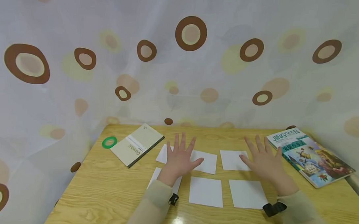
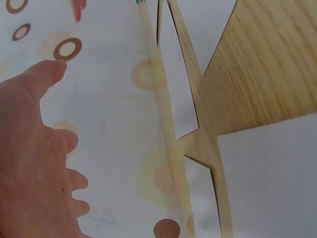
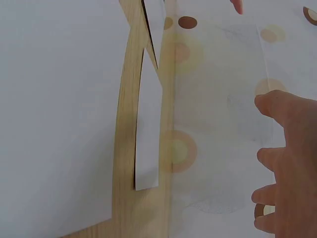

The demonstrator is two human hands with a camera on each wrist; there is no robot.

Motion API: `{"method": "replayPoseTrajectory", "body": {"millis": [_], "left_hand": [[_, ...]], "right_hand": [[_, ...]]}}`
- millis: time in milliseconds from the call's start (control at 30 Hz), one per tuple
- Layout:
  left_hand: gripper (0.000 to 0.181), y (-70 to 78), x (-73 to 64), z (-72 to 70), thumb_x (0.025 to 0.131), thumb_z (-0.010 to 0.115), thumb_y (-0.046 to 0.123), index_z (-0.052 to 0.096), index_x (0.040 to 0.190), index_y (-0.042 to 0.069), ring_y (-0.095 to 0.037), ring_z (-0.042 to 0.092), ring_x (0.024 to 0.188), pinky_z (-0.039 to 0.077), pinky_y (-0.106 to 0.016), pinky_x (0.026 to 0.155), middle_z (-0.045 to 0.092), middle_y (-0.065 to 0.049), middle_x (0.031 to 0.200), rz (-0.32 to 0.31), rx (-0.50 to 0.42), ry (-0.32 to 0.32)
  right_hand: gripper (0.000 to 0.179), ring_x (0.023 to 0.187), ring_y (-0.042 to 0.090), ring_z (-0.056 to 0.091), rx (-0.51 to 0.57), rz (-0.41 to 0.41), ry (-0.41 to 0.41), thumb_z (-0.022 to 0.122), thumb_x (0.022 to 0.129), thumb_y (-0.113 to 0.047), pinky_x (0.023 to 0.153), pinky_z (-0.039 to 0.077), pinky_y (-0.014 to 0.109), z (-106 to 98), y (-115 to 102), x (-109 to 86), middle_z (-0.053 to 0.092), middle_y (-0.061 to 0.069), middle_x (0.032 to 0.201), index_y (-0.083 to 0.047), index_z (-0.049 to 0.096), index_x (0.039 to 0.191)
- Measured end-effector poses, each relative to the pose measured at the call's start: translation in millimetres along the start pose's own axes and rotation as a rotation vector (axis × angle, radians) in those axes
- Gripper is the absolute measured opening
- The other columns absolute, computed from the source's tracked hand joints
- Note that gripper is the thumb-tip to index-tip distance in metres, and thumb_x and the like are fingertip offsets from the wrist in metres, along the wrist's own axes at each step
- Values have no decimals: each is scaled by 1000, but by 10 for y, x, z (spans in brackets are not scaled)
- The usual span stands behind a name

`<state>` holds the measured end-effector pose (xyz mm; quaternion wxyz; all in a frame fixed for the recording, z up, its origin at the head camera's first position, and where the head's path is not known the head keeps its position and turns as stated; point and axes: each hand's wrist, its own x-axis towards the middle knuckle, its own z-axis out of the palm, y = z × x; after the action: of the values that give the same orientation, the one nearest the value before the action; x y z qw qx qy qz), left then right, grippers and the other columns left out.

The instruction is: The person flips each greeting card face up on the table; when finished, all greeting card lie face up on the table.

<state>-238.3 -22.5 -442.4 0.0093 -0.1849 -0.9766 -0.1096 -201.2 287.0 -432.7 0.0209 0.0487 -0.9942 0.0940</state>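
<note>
Several white paper squares lie in two rows on the wooden table. My left hand [image 1: 180, 158], fingers spread, is held above the left squares and partly hides the near-left paper square [image 1: 154, 178] and the far-middle one [image 1: 205, 162]. Over the right side my right hand [image 1: 264, 163] is spread too, its thumb overlapping the far-right paper square [image 1: 233, 160]. Neither hand holds anything. The near-middle paper square [image 1: 205, 192] and near-right paper square [image 1: 248, 193] show almost whole. In the left wrist view the left hand [image 2: 32, 158] has its fingers extended; the right wrist view shows the right hand [image 3: 299, 163] likewise.
A beige Gambit notebook [image 1: 136, 146] lies at the back left, with a green ring-shaped tape roll [image 1: 109, 142] beside it. At the right is a colourful magazine [image 1: 311, 158]. A patterned curtain [image 1: 166, 76] hangs behind the wooden table [image 1: 96, 190].
</note>
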Motion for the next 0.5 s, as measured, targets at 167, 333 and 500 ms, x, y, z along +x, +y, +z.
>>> {"method": "replayPoseTrajectory", "body": {"millis": [167, 333, 500], "left_hand": [[84, 47, 85, -19, 92, 40, 74, 10, 160, 33, -35, -8, 154, 7, -68, 118, -3, -10, 168, 25, 38, -38], [84, 70, 134, 30, 93, 38, 74, 8, 160, 35, -34, -5, 154, 9, -67, 118, 0, -10, 168, 70, 91, -68], [83, 163, 172, 108, 92, 37, 75, 8, 160, 35, -35, -2, 154, 11, -66, 118, 2, -10, 168, 115, 118, -89]], "right_hand": [[83, 147, 53, -3, 11, -22, -7, 45, 97, -63, 100, -7, 85, 45, 52, -21, 5, 27, 163, -29, 6, 161], [81, 148, 51, -7, -5, -51, -21, 47, 98, -59, 102, -6, 84, 123, 144, -38, 5, 26, 164, -28, 7, 161], [80, 148, 51, 0, -28, -96, -12, 49, 98, -56, 103, 1, 83, 152, 262, -75, 10, 26, 163, -29, 6, 161]]}}
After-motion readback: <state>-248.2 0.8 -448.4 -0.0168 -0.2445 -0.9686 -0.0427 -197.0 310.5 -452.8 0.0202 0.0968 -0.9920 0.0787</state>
